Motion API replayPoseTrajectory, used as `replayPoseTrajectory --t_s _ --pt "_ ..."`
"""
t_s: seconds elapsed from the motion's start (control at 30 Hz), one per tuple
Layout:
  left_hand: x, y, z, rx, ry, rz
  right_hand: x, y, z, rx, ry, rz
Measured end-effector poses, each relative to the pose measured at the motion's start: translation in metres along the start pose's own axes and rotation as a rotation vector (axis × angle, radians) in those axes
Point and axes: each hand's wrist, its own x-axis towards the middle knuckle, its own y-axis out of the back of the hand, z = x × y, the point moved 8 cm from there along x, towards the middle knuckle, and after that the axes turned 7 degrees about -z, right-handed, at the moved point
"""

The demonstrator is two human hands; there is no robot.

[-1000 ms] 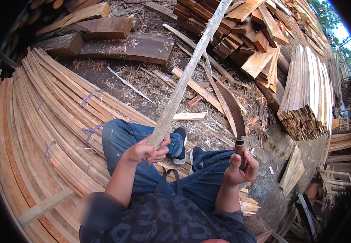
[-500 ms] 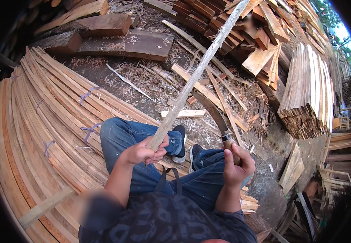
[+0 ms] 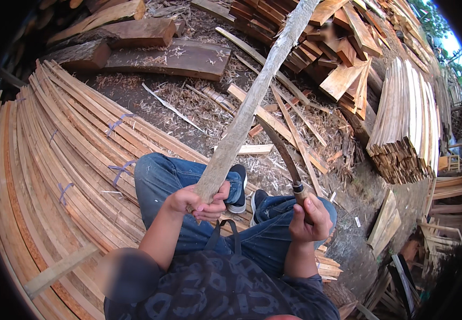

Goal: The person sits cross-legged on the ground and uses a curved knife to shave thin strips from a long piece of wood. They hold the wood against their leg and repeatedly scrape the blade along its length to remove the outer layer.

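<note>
My left hand (image 3: 200, 202) is closed round the near end of a long, rough wooden strip (image 3: 241, 120), which slants up and away to the right past the top of the view. My right hand (image 3: 311, 218) grips the wooden handle of a sickle (image 3: 284, 146). Its dark curved blade points away from me, with the tip at or just behind the strip's right edge; whether they touch I cannot tell. Both hands are above my crossed legs in blue jeans (image 3: 161, 178).
Long bundled wood strips (image 3: 81, 160), tied with purple bands, lie at my left. Thick dark timbers (image 3: 167, 58) are at the far left. A stack of pale slats (image 3: 404, 117) stands at the right, and cut wood pieces (image 3: 343, 53) pile up ahead. Shavings cover the ground between.
The strip has been turned so its broader face shows, and its far part has shifted slightly left. My right hand and the sickle have come down a little.
</note>
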Motion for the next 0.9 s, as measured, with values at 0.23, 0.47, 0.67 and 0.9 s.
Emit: replayPoseTrajectory --t_s 0.23,0.47,0.67,0.9 --pt "0.010 -0.028 -0.013 -0.212 -0.040 -0.248 -0.021 0.008 0.011 0.205 -0.049 0.150" --pt "0.009 -0.009 -0.006 -0.064 -0.085 -0.054 -0.016 0.021 0.024 0.356 -0.191 0.169" --pt "0.002 0.007 -0.008 0.116 0.028 0.163 -0.025 0.038 0.005 0.439 -0.133 0.372" --pt "0.007 0.013 -0.026 0.361 0.155 0.198 0.006 0.001 -0.006 0.160 -0.149 -0.074"
